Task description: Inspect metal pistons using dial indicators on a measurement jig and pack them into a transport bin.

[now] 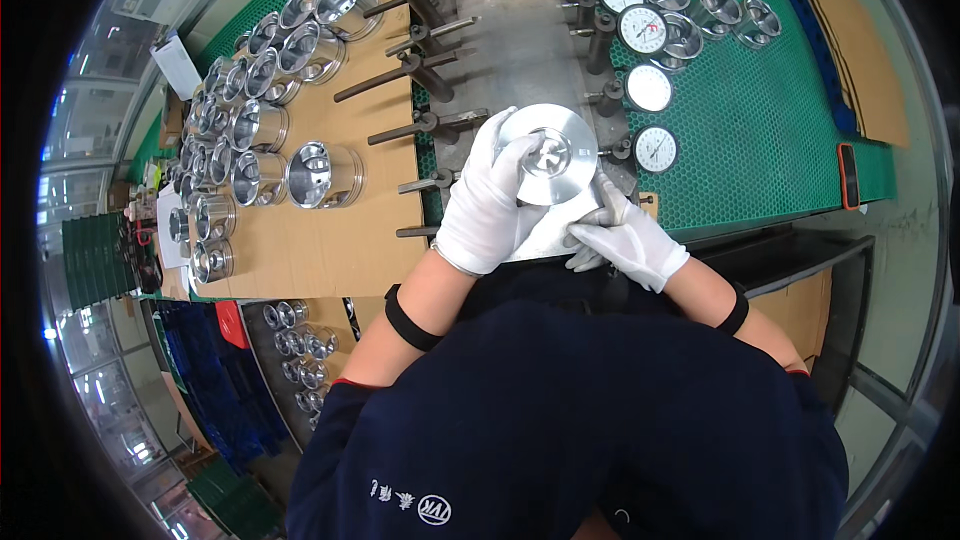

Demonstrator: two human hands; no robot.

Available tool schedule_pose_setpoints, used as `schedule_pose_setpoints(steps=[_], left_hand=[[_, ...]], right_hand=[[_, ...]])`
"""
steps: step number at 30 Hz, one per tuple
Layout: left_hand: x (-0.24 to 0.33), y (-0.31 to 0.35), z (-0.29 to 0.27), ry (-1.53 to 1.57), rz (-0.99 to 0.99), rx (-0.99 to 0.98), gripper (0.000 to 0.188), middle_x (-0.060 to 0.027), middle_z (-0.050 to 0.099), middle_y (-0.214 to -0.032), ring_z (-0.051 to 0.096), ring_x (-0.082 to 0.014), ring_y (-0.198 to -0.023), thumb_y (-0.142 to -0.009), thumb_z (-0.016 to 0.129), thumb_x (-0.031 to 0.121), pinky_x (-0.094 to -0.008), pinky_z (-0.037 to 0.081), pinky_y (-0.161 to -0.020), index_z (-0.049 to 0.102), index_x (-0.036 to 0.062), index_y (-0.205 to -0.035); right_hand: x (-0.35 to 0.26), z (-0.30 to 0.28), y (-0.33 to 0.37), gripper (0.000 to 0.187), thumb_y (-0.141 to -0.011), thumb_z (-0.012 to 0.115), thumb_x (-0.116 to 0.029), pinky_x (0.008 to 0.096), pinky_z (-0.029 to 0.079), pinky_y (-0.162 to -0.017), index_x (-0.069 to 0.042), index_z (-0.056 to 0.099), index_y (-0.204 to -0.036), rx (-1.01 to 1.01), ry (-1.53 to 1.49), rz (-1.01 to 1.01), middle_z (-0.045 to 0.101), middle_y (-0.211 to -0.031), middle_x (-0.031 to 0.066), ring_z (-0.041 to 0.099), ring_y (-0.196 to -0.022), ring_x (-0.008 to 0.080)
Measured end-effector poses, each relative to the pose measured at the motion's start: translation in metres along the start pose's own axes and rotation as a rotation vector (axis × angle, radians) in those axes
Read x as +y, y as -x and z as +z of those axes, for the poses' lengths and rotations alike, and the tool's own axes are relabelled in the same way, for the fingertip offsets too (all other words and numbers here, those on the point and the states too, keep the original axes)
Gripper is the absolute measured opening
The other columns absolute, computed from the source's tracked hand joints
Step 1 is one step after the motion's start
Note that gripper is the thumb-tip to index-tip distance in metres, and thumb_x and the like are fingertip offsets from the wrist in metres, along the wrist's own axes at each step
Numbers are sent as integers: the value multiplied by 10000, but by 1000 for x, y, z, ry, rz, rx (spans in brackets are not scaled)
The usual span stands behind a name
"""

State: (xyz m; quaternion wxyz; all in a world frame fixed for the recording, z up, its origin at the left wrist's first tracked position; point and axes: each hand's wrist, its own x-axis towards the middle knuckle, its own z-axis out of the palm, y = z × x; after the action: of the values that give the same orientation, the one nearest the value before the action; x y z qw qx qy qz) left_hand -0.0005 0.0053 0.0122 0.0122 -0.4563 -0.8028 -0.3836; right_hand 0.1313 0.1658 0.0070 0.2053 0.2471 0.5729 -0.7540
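A shiny metal piston (570, 162) is tipped so that its round crown and central hollow show. My left hand (482, 208), in a white glove, grips it from the left, the thumb reaching over the crown to the hollow. Just below and right of the piston is my gloved right hand (630, 240), its fingers partly spread near the piston's lower edge. Whether the right fingertips touch the piston, I cannot tell. Beneath both hands lies a pale, bright surface, and behind them stretches a grey metal plate (520, 50) carrying gauge stands.
Many pistons (325, 176) stand on a cardboard sheet (350, 240) at the left. Dark posts with rods (430, 125) line the plate's left side; several dial gauges (656, 149) line its right. More pistons (758, 22) stand at the far right. A phone (849, 176) lies near the right edge.
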Motion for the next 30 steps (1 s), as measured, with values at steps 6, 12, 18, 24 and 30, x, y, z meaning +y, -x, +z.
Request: schedule_pose_setpoints(steps=[6, 12, 18, 24, 30], left_hand=[[0, 0, 1, -13, -16, 7, 777, -263, 437, -1361, 541, -453, -1160, -607, 875, 172, -461, 510, -924, 458, 119, -1260], [-2, 2, 2, -32, 2, 27, 793, -264, 445, -1349, 540, -453, -1165, -603, 881, 185, -464, 512, -919, 448, 127, -1264], [-1, 2, 4, -31, -17, 30, 790, -257, 449, -1348, 542, -448, -1165, -597, 888, 193, -462, 517, -909, 451, 137, -1253], [5, -2, 6, -33, 28, 89, 692, -260, 440, -1367, 590, -444, -1094, -611, 839, 89, -451, 530, -889, 478, 102, -1201], [54, -12, -29, 493, -351, -250, 622, -204, 569, -1254, 663, -286, -1059, -756, 695, 3, -340, 536, -849, 427, -7, -1317]], right_hand=[[0, 1, -2, 903, -956, 561, -63, 355, 616, -652, -29, -145, -1518, -6, -3, 15, 668, -1023, 198, 706, -744, 253], [-2, 3, -4, 911, -950, 564, -48, 360, 620, -642, -36, -147, -1519, 12, -7, 40, 668, -1004, 207, 711, -737, 270], [-8, 4, -2, 912, -946, 573, -59, 365, 622, -646, -71, -124, -1534, 14, -16, 70, 668, -987, 210, 715, -742, 279], [-18, -3, 7, 914, -930, 606, -92, 347, 610, -692, -73, -67, -1548, 6, 70, 114, 667, -1016, 198, 713, -796, 247], [-7, -39, 24, 806, -888, 625, -213, 352, 483, -969, -28, 177, -1532, 119, 661, -709, 583, -1290, 236, 625, -1135, 326]])
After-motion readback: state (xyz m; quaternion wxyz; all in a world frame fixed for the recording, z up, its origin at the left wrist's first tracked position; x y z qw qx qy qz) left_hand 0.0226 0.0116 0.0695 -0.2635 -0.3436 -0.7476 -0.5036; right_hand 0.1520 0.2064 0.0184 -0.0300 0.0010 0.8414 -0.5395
